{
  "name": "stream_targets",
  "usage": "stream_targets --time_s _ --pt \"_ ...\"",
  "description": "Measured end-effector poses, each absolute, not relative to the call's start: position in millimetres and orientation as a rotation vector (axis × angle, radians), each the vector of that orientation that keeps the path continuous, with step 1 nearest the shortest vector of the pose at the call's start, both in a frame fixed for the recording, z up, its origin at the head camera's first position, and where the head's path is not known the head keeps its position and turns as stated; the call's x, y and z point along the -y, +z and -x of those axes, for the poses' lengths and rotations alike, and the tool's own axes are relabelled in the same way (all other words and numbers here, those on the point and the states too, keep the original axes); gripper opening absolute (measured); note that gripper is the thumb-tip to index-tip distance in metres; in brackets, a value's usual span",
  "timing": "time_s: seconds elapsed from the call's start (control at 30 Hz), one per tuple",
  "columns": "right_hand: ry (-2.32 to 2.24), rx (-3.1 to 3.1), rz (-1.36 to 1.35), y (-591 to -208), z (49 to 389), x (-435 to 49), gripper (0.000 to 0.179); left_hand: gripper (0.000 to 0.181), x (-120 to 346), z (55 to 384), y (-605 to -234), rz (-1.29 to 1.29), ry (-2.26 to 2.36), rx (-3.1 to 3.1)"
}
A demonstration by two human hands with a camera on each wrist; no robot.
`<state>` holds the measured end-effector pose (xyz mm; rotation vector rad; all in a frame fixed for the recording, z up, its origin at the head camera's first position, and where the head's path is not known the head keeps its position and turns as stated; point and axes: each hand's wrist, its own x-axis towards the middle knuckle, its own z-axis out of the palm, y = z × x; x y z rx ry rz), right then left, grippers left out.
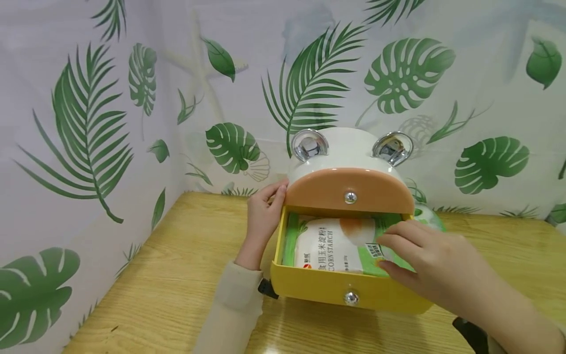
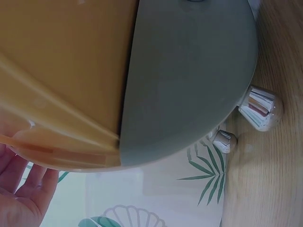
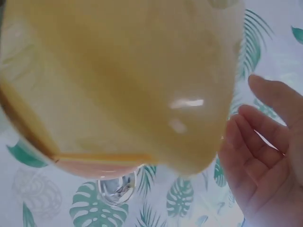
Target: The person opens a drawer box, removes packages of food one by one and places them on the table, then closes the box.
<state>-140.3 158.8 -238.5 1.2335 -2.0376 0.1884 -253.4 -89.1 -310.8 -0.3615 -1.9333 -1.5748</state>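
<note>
A small two-drawer storage box (image 1: pixel 340 152) with a white rounded top and an orange upper drawer (image 1: pixel 318 189) stands on the table. Its yellow lower drawer (image 1: pixel 309 285) is pulled out. Inside lies a green and white bag of corn starch (image 1: pixel 340 246), flat. My left hand (image 1: pixel 263 211) touches the left side of the box with its fingertips; in the left wrist view, the fingers (image 2: pixel 45 191) are at its edge. Over the drawer's right side hovers my right hand (image 1: pixel 438 260), thumb and fingers apart, near the bag. In the right wrist view nothing shows between them.
Two shiny ear-like knobs (image 1: pixel 310 145) stick up from the box top. Behind its right side, a green rounded object (image 1: pixel 426 216) is partly hidden. A leaf-patterned cloth (image 1: pixel 247 98) covers the walls behind and to the left of the wooden table (image 1: pixel 177 275).
</note>
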Motion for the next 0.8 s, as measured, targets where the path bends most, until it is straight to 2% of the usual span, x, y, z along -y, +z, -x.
stream_targets --time_s 0.07,0.2,0.27,0.53,0.8 --pt "0.142 2.119 -1.257 -238.4 147.2 -162.3 0.052 0.022 88.5 253.0 -311.0 0.356 -1.572 1.943" --pt "0.042 2.395 -1.321 -240.2 163.8 -166.4 0.035 0.021 88.4 252.9 -310.9 0.345 -1.560 1.950" --pt "0.001 2.542 -1.334 -241.7 171.9 -167.1 0.034 0.021 88.5 252.9 -310.6 0.344 -1.560 1.949" --pt "0.058 2.980 -1.324 -248.1 190.1 -164.3 0.059 0.022 88.8 254.0 -309.8 0.346 -1.582 1.951" --pt "0.011 3.045 -1.339 -260.6 196.7 -160.1 0.064 0.022 90.2 255.1 -311.6 0.350 -1.600 1.947"
